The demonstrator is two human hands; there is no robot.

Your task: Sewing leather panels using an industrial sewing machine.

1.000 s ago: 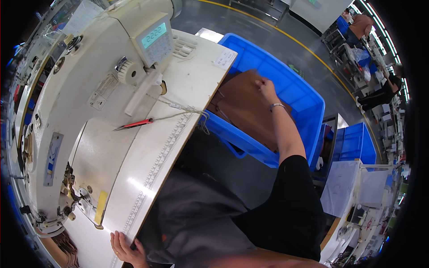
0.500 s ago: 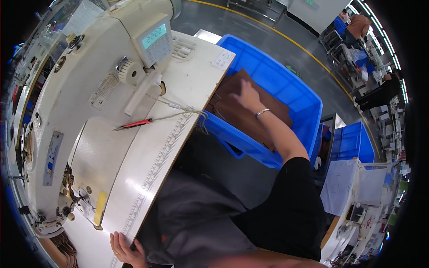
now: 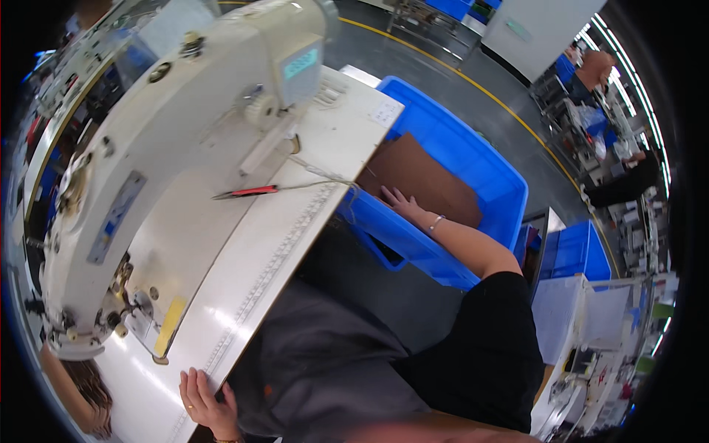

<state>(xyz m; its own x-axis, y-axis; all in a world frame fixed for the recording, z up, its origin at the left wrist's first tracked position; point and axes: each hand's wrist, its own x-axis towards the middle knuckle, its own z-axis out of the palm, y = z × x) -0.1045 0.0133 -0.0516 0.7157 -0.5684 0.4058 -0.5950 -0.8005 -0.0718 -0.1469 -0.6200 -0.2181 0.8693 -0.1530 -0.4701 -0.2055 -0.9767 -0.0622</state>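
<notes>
While the left hand (image 3: 210, 407) and right hand (image 3: 405, 207) lie spread, the brown sheet (image 3: 436, 177) looks flat and plain.

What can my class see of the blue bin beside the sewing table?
The bin is blue, open-topped and roughly rectangular, with a broad rim; it looks like plastic. It sits open side up, against or just beside the right edge of the white table; whether they touch is unclear. Brown sheets lie inside. The right hand reaches in over the near wall, fingers spread; its base is mostly hidden.
</notes>
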